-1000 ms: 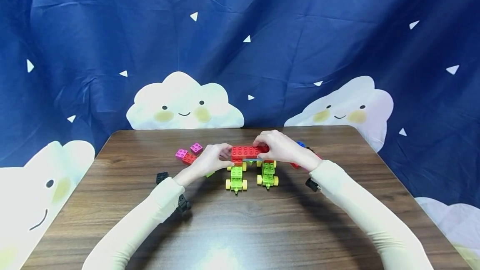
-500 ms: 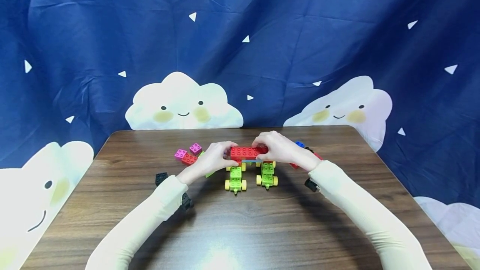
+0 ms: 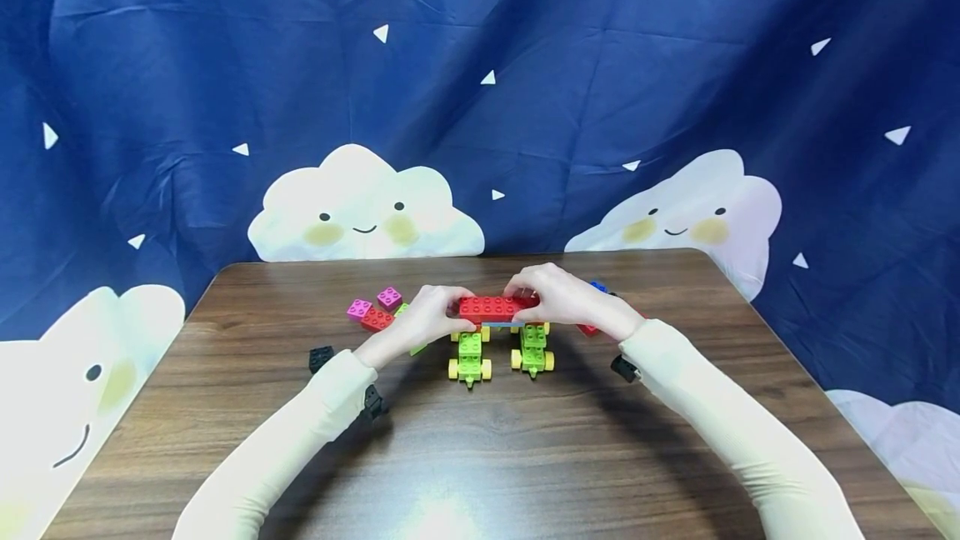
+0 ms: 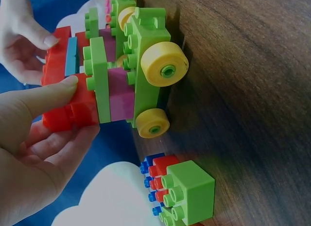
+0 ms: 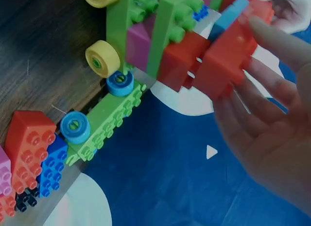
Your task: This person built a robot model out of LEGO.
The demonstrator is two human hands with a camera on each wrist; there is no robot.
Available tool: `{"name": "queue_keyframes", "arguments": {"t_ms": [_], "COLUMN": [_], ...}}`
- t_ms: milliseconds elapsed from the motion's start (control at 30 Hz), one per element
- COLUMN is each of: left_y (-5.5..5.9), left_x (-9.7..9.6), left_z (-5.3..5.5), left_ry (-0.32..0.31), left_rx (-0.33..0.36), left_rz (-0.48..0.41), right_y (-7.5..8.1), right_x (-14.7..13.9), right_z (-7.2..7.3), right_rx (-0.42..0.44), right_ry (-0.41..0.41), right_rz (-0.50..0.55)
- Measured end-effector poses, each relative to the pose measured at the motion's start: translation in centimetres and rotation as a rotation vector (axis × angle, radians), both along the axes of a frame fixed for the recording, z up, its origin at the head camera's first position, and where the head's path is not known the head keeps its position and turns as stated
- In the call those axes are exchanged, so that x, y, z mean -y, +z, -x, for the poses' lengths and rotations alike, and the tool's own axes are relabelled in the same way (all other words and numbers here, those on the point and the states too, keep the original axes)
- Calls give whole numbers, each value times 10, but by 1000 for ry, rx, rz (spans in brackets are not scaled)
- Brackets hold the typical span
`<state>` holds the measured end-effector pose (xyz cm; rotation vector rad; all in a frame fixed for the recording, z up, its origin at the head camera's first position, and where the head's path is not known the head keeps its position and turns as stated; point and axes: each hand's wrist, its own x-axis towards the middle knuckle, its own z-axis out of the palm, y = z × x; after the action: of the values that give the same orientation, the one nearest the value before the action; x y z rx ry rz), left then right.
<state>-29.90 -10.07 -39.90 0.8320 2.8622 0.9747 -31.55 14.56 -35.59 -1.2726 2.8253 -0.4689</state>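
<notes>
Assembly, seemingly at seating: left hand (image 3: 422,317) pinches the left end of the long red brick (image 3: 487,309), right hand (image 3: 558,297) its right end, above two green wheeled bases (image 3: 470,367). Gap between its right end and the red support block (image 5: 181,60) likely calls for pressing down; both ends hand-covered in head view.

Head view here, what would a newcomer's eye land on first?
Most likely the long red block, held between the left hand and the right hand over two green toy cars with yellow wheels. Next, perhaps the smiling white clouds on the blue curtain behind the wooden table.
</notes>
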Motion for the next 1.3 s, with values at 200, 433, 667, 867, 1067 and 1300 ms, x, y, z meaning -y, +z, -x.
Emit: {"name": "queue_keyframes", "arguments": {"t_ms": [200, 433, 667, 867, 1067, 1300], "left_y": [-2, -4, -7, -7, -7, -9], "left_x": [0, 2, 3, 5, 6, 6], "left_z": [0, -1, -4, -5, -7, -10], "left_ry": [-20, -17, -21, -30, -29, -42], "left_rx": [-32, -66, -51, -59, -52, -29], "left_rz": [-1, -6, -18, -28, -48, -65], "right_y": [1, -3, -5, -5, -4, -7], "right_x": [-14, -19, -21, -21, -22, -27], "right_z": [-2, -4, -10, -11, -14, -18], "right_rx": [37, 53, 25, 7, 31, 77], "right_ry": [-16, -15, -30, -8, 5, 15], "right_rz": [-94, -117, -90, -52, -13, 3]}}
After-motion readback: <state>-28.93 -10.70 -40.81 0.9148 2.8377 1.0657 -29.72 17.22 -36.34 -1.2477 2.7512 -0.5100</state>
